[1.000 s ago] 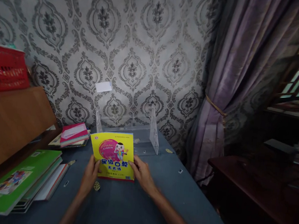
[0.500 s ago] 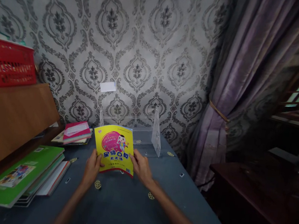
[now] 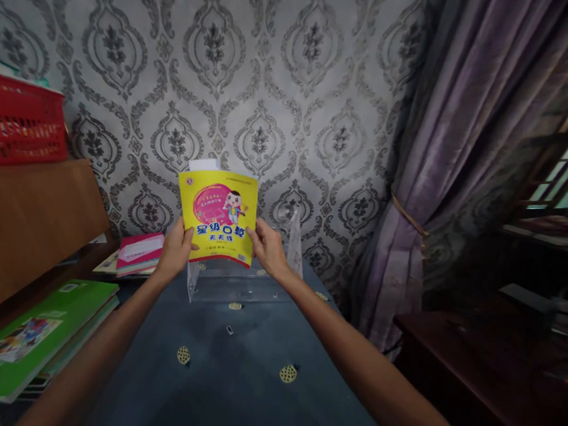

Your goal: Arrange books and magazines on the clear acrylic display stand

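A yellow workbook (image 3: 217,216) with a pink circle and a cartoon child on its cover is held up, facing me. My left hand (image 3: 176,246) grips its lower left edge, thumb on the cover. On the opposite edge my right hand (image 3: 268,246) pinches it the same way. The lower edge of the workbook bows slightly. Behind and below it stands a clear plastic stand (image 3: 297,241) on the table, partly hidden by the workbook. Whether the workbook touches the stand I cannot tell.
On the left lie a stack of books with a green cover (image 3: 71,313) and a smaller pile topped by a pink book (image 3: 132,252). A red basket (image 3: 19,122) sits on a brown wooden box (image 3: 25,235). A purple curtain (image 3: 417,186) hangs at right beside a dark desk (image 3: 451,350).
Both hands have raised the workbook and moved it forward, so it now overlaps the stand and part of the white label behind. The grip is unchanged.
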Tool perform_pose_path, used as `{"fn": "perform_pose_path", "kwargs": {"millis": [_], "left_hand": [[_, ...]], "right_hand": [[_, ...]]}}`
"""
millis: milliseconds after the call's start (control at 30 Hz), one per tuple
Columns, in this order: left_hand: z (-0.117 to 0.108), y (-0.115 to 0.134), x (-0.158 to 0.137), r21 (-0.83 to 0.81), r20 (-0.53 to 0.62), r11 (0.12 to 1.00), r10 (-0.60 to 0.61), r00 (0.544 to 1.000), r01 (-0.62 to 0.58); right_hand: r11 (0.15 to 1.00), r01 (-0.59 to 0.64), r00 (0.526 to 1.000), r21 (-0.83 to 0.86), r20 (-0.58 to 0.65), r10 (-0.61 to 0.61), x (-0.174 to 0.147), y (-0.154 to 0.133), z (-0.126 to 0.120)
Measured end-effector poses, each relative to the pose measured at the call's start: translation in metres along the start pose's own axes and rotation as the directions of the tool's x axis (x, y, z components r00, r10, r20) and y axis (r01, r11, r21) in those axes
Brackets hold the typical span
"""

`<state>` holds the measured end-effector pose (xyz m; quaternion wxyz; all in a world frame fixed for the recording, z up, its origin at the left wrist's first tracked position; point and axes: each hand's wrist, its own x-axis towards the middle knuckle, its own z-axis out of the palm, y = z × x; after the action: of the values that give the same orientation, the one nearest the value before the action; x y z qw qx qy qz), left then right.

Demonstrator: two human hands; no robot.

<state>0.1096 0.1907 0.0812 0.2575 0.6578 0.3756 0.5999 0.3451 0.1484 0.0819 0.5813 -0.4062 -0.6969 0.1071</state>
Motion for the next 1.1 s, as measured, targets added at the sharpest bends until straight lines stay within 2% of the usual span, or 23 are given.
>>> {"fn": "perform_pose_path", "kwargs": {"millis": [100, 600, 833, 1100], "left_hand": [[0.003, 0.007, 0.022, 0.078, -0.009, 0.993, 0.086, 0.996, -0.085], [0.006, 0.021, 0.113, 0.046, 0.001, 0.958, 0.284, 0.959, -0.284], [0.011, -0.005, 0.13, -0.057, 0.015, 0.981, 0.185, 0.983, -0.184], [0.014, -0.042, 0.129, -0.079, 0.07, 0.993, 0.094, 0.993, -0.089]], "right_hand": [[0.999, 0.032, 0.999, 0.01, -0.011, -0.032, 0.021, -0.002, -0.005], [0.989, 0.141, 0.986, -0.035, -0.083, -0.143, 0.102, 0.013, -0.013], [0.994, 0.103, 0.994, -0.044, -0.031, -0.104, 0.116, 0.03, -0.007], [1.0, -0.009, 1.0, -0.011, 0.025, 0.009, 0.107, 0.057, 0.006]]}}
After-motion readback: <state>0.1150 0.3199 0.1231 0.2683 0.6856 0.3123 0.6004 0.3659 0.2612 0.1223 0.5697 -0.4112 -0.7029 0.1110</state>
